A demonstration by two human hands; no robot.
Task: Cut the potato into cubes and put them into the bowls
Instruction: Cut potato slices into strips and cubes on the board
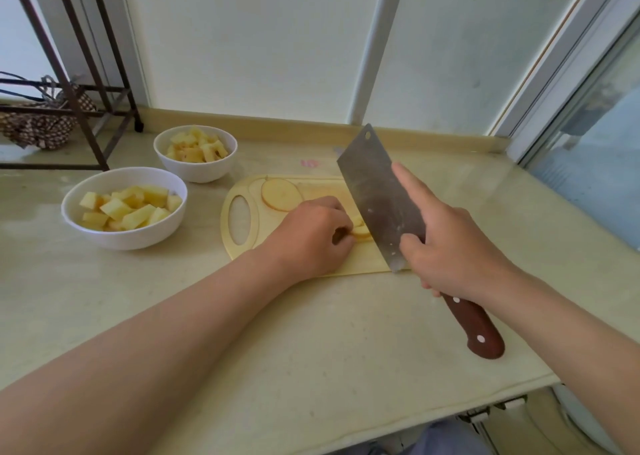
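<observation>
On the pale yellow cutting board my left hand curls its fingers over potato pieces, which show only at its fingertips. My right hand grips a cleaver where the blade meets the brown handle, index finger stretched along the blade's side. The blade stands just right of the potato pieces, its edge down at the board. A round potato slice lies flat at the board's far end. Two white bowls hold potato cubes: a near one and a far one.
A dark metal rack with a patterned cloth bag stands at the back left. A raised ledge and window panels run behind the counter. The counter's front edge lies at the lower right, past the cleaver's handle.
</observation>
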